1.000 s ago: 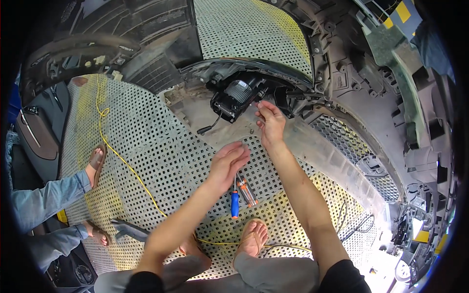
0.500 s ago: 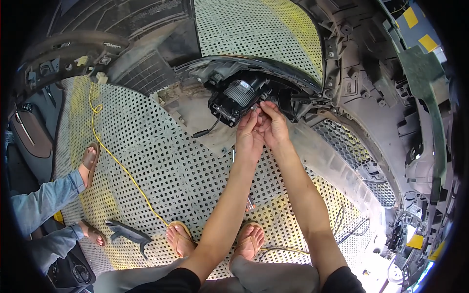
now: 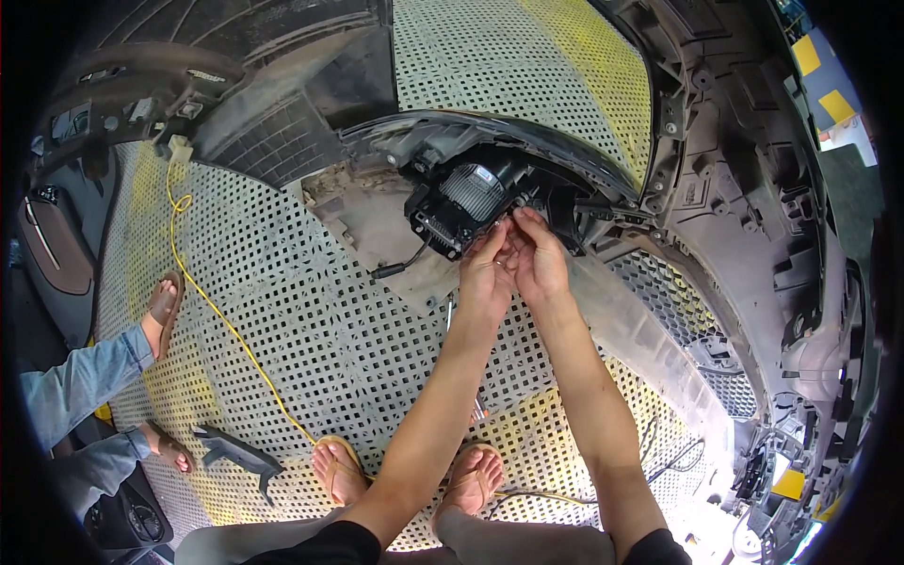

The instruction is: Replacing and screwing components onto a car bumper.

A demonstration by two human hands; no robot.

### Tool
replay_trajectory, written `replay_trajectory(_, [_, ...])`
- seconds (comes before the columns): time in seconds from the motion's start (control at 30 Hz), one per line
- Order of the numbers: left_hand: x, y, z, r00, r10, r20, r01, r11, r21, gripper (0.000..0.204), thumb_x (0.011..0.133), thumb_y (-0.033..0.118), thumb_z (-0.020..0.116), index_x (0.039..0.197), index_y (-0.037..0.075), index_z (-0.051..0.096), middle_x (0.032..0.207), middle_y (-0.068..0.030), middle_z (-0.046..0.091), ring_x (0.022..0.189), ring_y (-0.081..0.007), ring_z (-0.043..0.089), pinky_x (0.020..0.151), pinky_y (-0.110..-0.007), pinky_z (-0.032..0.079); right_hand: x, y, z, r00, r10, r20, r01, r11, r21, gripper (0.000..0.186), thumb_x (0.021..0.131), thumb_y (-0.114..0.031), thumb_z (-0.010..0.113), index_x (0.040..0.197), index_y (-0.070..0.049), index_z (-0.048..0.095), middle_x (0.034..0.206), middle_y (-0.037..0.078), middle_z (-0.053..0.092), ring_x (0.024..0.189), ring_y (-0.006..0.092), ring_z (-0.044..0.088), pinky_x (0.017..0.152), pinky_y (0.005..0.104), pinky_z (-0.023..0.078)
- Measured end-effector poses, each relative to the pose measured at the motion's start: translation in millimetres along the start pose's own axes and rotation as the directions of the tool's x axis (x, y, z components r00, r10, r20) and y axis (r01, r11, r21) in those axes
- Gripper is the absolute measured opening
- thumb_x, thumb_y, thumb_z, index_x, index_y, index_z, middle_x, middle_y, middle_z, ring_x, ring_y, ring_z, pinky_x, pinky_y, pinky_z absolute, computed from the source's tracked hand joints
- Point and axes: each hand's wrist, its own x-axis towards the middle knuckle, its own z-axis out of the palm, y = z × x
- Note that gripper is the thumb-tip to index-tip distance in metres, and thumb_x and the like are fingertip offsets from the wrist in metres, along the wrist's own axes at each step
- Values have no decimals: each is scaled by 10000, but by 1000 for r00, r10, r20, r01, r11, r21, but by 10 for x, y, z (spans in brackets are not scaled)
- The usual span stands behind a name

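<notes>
A black electronic unit with a ribbed silver metal housing (image 3: pixel 471 191) is fixed inside a dark plastic car bumper (image 3: pixel 443 121). At its lower right edge my two hands meet, fingertips nearly touching. My left hand (image 3: pixel 486 279) is closed, thumb and fingers pinched together by the unit's corner. My right hand (image 3: pixel 542 266) is closed just beside it, its fingertips bent against the same edge. Whatever small part lies between the fingers is hidden. A short black cable with a plug (image 3: pixel 388 271) hangs from the unit's lower left side.
Perforated grey and yellow matting covers the floor (image 3: pixel 311 377). A yellow cord (image 3: pixel 235 334) runs across it beside a black plastic piece (image 3: pixel 240 454). Large dark trim panels (image 3: pixel 725 188) stand at right, with honeycomb mesh (image 3: pixel 654 297). Another person's jeans-clad legs (image 3: pixel 89 391) are at left.
The view has shifted slightly. Both my hands stay at the unit's lower right edge, with only small changes in how the fingers are bent.
</notes>
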Motion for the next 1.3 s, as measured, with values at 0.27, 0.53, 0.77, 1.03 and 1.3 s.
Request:
replay_trajectory(0.27, [33,-19,73,998,34,48,-33,999,-21,90,943,126,728,1016,105,679,948,35,664,795,-62,558,692,-203,458,20,16,-20,1000,-24,-13,25,998,53,227,917,-23,702,1114,-47,592,1018,82,695,887,179,674,754,277,556])
replay_trajectory(0.53, [31,9,145,998,35,61,-32,999,-43,95,936,82,728,1011,112,677,938,23,668,749,-72,564,630,-212,453,-11,-21,-22,1000,-4,9,4,998,60,233,915,-12,700,1127,-38,606,1029,89,707,872,174,681,749,274,556])
replay_trajectory(0.77, [-122,-8,343,982,158,-106,-150,985,83,150,889,88,784,990,96,673,936,14,673,791,-78,606,627,-212,486,-44,18,57,995,-49,-83,56,995,86,257,915,2,687,1154,-29,598,1025,97,704,844,171,683,724,257,556])
replay_trajectory(1.03, [-128,11,367,960,173,-221,-134,975,178,192,859,111,816,987,102,674,939,19,679,800,-80,619,625,-209,488,-63,48,76,995,-81,-53,85,994,75,316,923,-22,678,1212,-25,549,1026,90,690,834,159,658,715,252,547])
replay_trajectory(1.3, [-38,-13,203,993,74,-92,-70,996,48,147,900,139,780,991,112,668,909,14,672,757,-86,614,624,-226,493,-74,20,87,997,-56,-54,58,997,44,292,930,-67,693,1194,-61,570,1021,53,685,802,139,637,726,255,524])
